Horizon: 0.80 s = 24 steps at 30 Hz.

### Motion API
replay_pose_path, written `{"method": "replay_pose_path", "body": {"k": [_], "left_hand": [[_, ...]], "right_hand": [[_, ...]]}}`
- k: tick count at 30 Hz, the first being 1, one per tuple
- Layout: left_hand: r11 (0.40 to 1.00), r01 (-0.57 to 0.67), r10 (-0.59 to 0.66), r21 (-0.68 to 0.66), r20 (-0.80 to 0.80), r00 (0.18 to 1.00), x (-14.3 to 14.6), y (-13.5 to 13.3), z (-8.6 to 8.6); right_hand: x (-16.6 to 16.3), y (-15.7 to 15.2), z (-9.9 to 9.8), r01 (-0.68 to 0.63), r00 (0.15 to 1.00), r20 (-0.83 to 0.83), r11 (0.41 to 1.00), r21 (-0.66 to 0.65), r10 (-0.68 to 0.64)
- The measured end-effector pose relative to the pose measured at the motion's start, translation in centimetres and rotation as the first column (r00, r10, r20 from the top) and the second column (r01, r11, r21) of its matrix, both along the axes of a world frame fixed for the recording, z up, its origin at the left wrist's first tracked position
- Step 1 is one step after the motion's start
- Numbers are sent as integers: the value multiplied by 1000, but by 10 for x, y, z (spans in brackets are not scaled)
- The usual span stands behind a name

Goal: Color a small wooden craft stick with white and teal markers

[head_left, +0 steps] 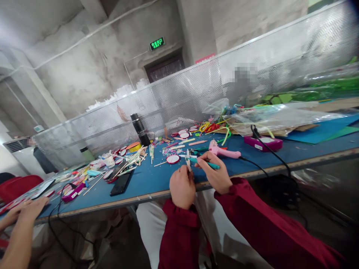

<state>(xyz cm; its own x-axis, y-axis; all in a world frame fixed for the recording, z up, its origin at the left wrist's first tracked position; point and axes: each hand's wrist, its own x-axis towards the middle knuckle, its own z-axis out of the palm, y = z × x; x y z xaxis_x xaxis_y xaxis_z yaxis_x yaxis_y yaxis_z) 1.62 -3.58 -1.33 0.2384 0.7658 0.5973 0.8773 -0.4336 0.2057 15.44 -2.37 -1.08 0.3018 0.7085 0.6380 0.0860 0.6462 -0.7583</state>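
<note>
My left hand [182,186] is closed at the table's front edge, its fingers pinching a short pale stick [188,160] that points upward. Just to the right, my right hand [215,172] grips a teal pen [211,164], whose front end meets or lies very close to the stick; I cannot tell whether they touch. A small round white disc with a red rim [172,159] lies left of the stick. Behind my right hand rests a pink hot glue gun [224,150] with a black cord.
A black phone [122,183], loose sticks [133,160] and a black bottle [140,129] stand or lie to the left. Purple boxes [263,143] with cords sit on both sides. A mesh divider [174,101] runs behind. Another person's hands [29,211] rest at the far left.
</note>
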Motion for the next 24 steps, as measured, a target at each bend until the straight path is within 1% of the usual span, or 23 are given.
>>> {"method": "replay_pose_path", "body": {"k": [4,9,13,18,24], "left_hand": [[1000,-2,2,9,0,1000,0,1,-1],[1000,3,-3,17,3,1000,-1,1,-2],[1000,1,-1,19,-3,1000,0,2,-3],[1000,4,-4,10,-2,1000,0,2,-2],[1000,-1,1,6,-7,1000,0,1,-1]], "right_hand": [[0,-1,1,-12,1000,13,1000,-12,12],[1,-1,0,19,1000,14,1000,-5,-19],[1,-2,1,-3,1000,8,1000,-7,4],[1,-2,2,24,999,21,1000,-12,-24],[1,-1,0,1,1000,12,1000,-10,-1]]}}
